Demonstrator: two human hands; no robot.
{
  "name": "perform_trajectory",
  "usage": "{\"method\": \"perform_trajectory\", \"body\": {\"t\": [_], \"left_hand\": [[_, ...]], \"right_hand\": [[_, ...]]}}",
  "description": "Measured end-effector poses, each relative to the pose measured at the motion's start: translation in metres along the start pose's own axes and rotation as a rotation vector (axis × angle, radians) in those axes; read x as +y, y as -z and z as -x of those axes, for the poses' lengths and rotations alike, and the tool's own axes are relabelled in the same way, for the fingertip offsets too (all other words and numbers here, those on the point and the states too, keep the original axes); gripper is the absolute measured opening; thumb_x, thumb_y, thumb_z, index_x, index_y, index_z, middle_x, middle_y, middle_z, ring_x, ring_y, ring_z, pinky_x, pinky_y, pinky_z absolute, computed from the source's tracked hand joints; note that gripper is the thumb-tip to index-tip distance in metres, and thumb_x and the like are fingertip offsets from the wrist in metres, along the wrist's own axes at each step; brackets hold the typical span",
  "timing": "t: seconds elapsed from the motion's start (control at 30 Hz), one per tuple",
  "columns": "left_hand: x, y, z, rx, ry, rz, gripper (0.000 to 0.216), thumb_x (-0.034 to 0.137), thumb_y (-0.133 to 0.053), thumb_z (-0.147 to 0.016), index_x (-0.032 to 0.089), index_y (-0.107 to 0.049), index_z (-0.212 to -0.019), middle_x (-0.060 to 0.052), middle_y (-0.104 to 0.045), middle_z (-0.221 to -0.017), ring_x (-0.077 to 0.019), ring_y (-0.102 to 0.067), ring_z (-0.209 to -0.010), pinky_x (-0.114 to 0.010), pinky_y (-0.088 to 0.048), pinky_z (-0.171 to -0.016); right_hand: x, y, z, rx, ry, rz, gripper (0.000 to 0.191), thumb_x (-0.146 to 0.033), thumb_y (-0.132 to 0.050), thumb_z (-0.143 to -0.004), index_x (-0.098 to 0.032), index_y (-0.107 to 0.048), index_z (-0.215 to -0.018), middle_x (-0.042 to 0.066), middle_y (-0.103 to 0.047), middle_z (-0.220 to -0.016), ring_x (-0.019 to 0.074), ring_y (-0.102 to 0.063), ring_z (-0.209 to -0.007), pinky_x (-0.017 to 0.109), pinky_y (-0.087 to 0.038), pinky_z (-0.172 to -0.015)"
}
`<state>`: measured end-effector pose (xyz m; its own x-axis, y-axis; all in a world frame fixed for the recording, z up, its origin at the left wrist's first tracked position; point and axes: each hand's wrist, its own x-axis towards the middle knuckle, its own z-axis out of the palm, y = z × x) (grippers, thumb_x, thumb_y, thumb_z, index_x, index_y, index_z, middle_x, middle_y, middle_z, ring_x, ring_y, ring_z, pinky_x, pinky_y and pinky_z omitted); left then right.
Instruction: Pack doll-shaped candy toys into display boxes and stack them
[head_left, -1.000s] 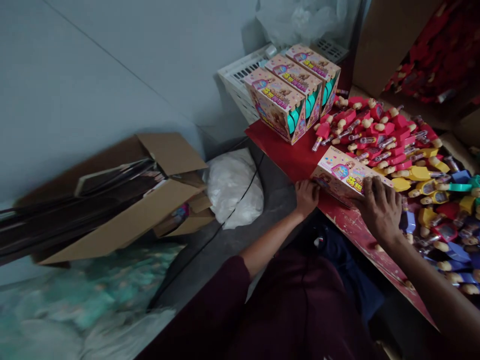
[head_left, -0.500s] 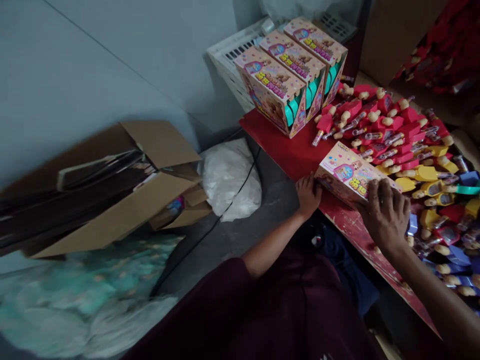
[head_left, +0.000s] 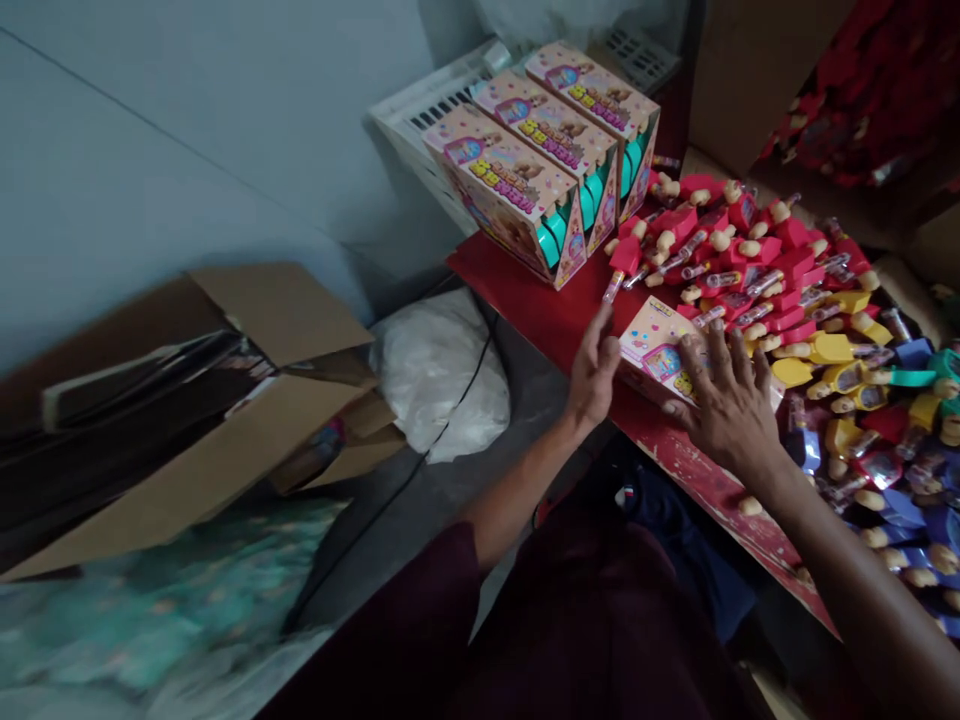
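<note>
A pink printed carton (head_left: pixel 645 335) lies flat on the red table (head_left: pixel 540 315), close to its near edge. My right hand (head_left: pixel 731 405) rests across the carton's top with fingers spread, covering much of its print. Beside the carton's left end is my left hand (head_left: pixel 590 375), fingers extended and thumb apart, holding nothing. Its fingertips come near the clear tube of a red toy (head_left: pixel 624 258). Behind the carton spreads a heap of small toys in red, yellow (head_left: pixel 829 348) and blue (head_left: pixel 904 507), many with tan knobs and clear tubes.
Three upright printed boxes (head_left: pixel 506 165) with teal pieces inside stand at the table's far left corner. Behind them is a white crate (head_left: pixel 420 110). On the floor sit an open cardboard box (head_left: pixel 277 310), a white bag (head_left: pixel 442 370) and a bag of teal pieces (head_left: pixel 210 570).
My right hand has shifted left along the carton and its fingers have spread. My left hand has come up off the carton's near corner to its left end. The view has turned slightly right.
</note>
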<state>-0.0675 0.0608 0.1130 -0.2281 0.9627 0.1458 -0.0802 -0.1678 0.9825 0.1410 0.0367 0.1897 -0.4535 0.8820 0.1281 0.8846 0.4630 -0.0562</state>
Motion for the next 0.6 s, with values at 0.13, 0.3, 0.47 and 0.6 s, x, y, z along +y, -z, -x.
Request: {"method": "perform_trajectory", "body": {"t": [0.13, 0.3, 0.47, 0.6], "left_hand": [[0.004, -0.011, -0.012, -0.104, 0.136, -0.021, 0.069, 0.074, -0.063, -0.089, 0.026, -0.065, -0.139, -0.009, -0.063, -0.146, -0.0318, -0.055, -0.141, -0.052, -0.04, -0.122], [-0.005, -0.025, -0.011, -0.021, 0.139, 0.045, 0.062, 0.068, -0.064, -0.091, 0.022, -0.068, -0.133, -0.011, -0.072, -0.13, -0.0294, -0.067, -0.122, -0.047, -0.054, -0.108], [-0.004, -0.012, 0.003, 0.059, 0.141, 0.102, 0.052, 0.059, -0.057, -0.099, 0.029, -0.061, -0.141, -0.006, -0.067, -0.141, -0.0262, -0.063, -0.131, -0.045, -0.051, -0.113], [-0.01, 0.021, 0.047, 0.345, 0.08, -0.033, 0.06, 0.057, -0.047, -0.104, 0.037, -0.036, -0.16, 0.002, -0.034, -0.17, -0.0228, -0.028, -0.159, -0.044, -0.026, -0.132]], "right_hand": [[-0.004, -0.005, -0.005, -0.023, -0.039, 0.002, 0.077, -0.053, -0.053, -0.102, -0.028, -0.021, -0.168, 0.016, -0.015, -0.174, 0.044, -0.022, -0.156, 0.067, -0.023, -0.12], [-0.001, -0.003, -0.005, 0.01, -0.034, 0.027, 0.073, -0.051, -0.058, -0.1, -0.026, -0.033, -0.164, 0.019, -0.025, -0.17, 0.0426, -0.033, -0.15, 0.061, -0.032, -0.115], [-0.013, 0.003, -0.004, 0.021, -0.039, 0.067, 0.069, -0.058, -0.061, -0.097, -0.03, -0.046, -0.158, 0.02, -0.04, -0.161, 0.0412, -0.051, -0.128, 0.057, -0.044, -0.101], [-0.055, -0.001, -0.021, 0.059, -0.028, 0.043, 0.068, -0.058, -0.061, -0.097, -0.028, -0.048, -0.156, 0.02, -0.045, -0.157, 0.0412, -0.05, -0.128, 0.057, -0.043, -0.102]]}}
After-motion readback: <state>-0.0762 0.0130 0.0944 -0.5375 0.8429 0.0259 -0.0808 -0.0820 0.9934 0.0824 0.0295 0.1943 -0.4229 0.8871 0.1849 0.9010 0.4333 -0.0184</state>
